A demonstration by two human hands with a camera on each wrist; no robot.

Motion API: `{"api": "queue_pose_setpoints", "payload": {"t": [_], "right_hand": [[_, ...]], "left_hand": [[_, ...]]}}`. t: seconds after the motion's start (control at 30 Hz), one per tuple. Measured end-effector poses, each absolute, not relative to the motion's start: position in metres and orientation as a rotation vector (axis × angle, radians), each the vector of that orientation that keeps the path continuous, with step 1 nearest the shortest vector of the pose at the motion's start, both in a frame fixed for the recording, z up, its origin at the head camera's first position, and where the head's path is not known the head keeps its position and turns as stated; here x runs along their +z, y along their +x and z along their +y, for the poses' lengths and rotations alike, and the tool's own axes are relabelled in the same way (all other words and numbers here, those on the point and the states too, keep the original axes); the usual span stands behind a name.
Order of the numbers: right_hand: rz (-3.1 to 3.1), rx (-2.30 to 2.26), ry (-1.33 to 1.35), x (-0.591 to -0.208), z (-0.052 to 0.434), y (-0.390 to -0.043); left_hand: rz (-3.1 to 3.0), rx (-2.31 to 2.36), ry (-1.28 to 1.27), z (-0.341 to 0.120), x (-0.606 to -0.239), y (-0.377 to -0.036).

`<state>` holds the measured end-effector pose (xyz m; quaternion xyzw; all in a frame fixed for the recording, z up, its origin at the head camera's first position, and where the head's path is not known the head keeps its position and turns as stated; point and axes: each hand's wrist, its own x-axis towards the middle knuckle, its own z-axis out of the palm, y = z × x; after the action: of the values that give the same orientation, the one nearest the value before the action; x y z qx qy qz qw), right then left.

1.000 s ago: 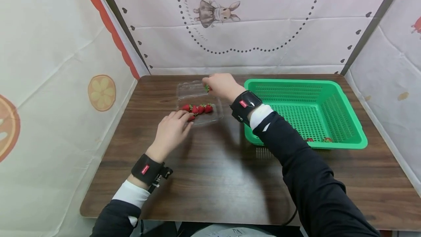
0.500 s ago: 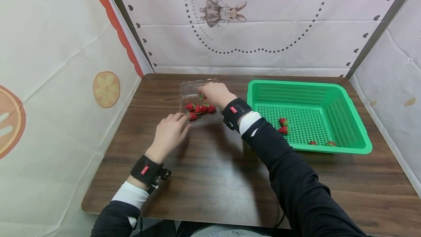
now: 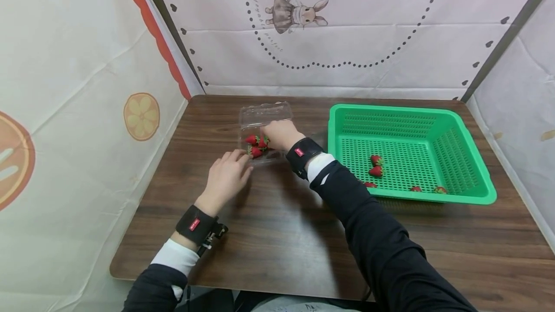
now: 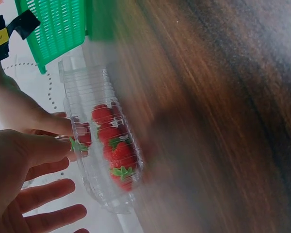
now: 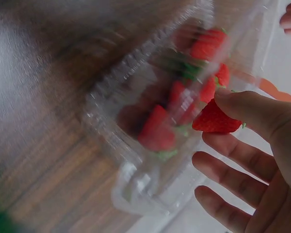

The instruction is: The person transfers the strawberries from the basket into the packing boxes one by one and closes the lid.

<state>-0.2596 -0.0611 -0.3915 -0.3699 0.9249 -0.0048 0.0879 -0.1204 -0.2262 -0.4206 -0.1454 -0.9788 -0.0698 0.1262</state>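
Observation:
In the right wrist view my right hand (image 5: pixel 247 160) pinches a red strawberry (image 5: pixel 216 118) between thumb and index finger, over a clear plastic clamshell box (image 5: pixel 128 63). In the head view this hand covers the right part of the box (image 3: pixel 265 112), and the pinched strawberry is hidden. Several strawberries (image 3: pixel 256 151) with green leaves lie in the box. My left hand (image 3: pixel 227 175) is at the box's near left edge, fingertips right at the rim. In the left wrist view the left hand's fingers (image 4: pixel 48 194) are relaxed and spread, holding nothing.
A green perforated basket (image 3: pixel 470 158) stands on the right of the wooden table (image 3: pixel 269 254), with several strawberries (image 3: pixel 376 171) on its floor. White printed cloth (image 3: pixel 368 4) walls the table at the back and sides.
My right hand has moved slightly left and toward me, down over the box, with the strawberry in its fingers. The left hand has stayed at the box's edge. More strawberries in the basket show.

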Motion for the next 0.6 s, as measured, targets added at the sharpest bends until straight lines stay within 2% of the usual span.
{"api": "queue_pose_setpoints", "payload": {"t": [0.6], "right_hand": [[2.712, -0.008, -1.125, -0.411, -0.075, -0.256]], "left_hand": [[-2.907, -0.21, -0.407, -0.225, -0.43, -0.12]]}}
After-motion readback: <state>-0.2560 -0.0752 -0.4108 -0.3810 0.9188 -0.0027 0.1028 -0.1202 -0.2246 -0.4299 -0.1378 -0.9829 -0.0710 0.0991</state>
